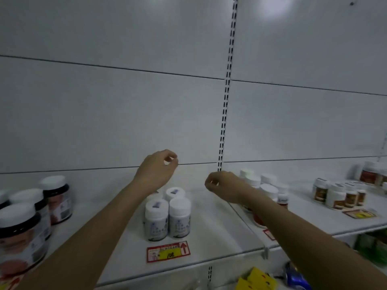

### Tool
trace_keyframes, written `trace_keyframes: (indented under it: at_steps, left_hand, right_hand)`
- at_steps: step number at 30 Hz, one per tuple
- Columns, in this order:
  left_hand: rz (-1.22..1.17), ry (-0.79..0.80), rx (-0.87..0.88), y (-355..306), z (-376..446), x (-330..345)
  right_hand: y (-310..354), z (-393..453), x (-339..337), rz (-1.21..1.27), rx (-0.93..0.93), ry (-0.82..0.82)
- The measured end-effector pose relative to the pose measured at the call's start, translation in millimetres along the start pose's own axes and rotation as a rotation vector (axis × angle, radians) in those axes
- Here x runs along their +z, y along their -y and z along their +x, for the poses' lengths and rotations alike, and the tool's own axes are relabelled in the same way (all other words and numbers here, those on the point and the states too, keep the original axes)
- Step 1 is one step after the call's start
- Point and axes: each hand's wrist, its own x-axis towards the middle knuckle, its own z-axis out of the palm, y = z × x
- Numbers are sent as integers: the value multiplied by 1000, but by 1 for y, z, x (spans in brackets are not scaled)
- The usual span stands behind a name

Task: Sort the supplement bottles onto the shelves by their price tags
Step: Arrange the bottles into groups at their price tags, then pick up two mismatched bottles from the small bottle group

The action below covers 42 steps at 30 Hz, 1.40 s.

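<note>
Three white supplement bottles (167, 216) with white caps stand clustered on the white shelf (209, 237), behind a red and yellow price tag (168, 251). My left hand (157, 170) hovers above and behind them, fingers curled with thumb and forefinger meeting, holding nothing. My right hand (223, 186) is raised to the right at about the same height, fingers also curled and empty. Behind my right forearm stands another group of white-capped bottles (266, 185).
Large dark jars with white lids (31, 216) stand at the left. Small brown-labelled bottles (339, 194) with a price tag (359, 213) sit at the right. A slotted upright (225, 105) runs up the white back panel. Yellow and blue items (272, 279) lie below the shelf edge.
</note>
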Motion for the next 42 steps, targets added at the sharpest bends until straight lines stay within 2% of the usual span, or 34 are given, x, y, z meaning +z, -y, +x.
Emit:
trace_keyframes:
  at_steps: [3, 5, 9, 16, 23, 28, 33, 42]
  left_hand:
    - [101, 192, 64, -63, 1, 15]
    - [129, 250, 96, -103, -2, 34]
    - [106, 280, 138, -177, -15, 95]
    - [124, 373, 222, -315, -41, 234]
    - [108, 483, 300, -416, -56, 344]
    - [118, 497, 302, -451, -45, 401]
    - [97, 494, 286, -469, 7, 454]
    - [-115, 460, 209, -518, 145, 559]
  right_hand:
    - [-17, -23, -42, 27, 7, -90]
    - [-39, -44, -70, 30, 44, -129]
    - [-113, -102, -117, 47, 138, -186]
    - [-266, -230, -188, -75, 326, -194]
    - [-372, -312, -249, -30, 453, -229]
    - [-441, -318, -244, 1, 500, -230]
    - [-499, -294, -247, -31, 525, -178]
    - [-605, -221, -335, -117, 537, -251]
